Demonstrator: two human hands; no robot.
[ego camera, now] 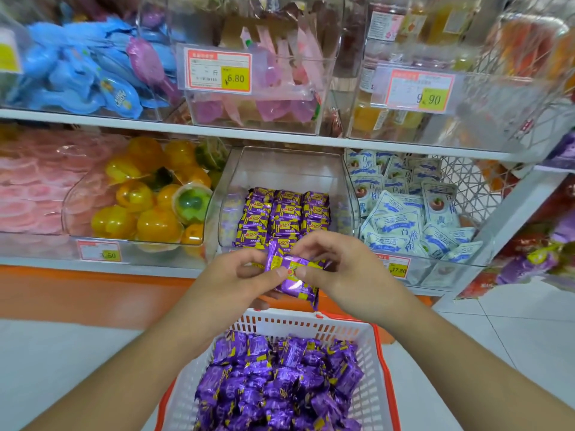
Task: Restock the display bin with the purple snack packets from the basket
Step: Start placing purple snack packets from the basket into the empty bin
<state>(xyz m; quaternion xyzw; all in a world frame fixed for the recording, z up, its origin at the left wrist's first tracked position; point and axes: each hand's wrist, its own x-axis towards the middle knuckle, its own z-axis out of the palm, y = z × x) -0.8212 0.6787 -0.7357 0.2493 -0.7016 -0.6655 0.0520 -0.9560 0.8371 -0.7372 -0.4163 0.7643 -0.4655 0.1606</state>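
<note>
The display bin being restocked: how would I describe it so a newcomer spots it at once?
On the lower white shelf, find the middle clear plastic display bin, directly behind both hands. It sits between a bin of yellow jelly cups and a bin of pale blue sachets. It alone holds tidy rows of purple-and-yellow snack packets.

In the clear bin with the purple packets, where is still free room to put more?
The display bin is bare at the back, behind the stacked purple packets, and in narrow strips along both side walls. The front is crowded: there the left hand and right hand hold a bundle of packets.
</note>
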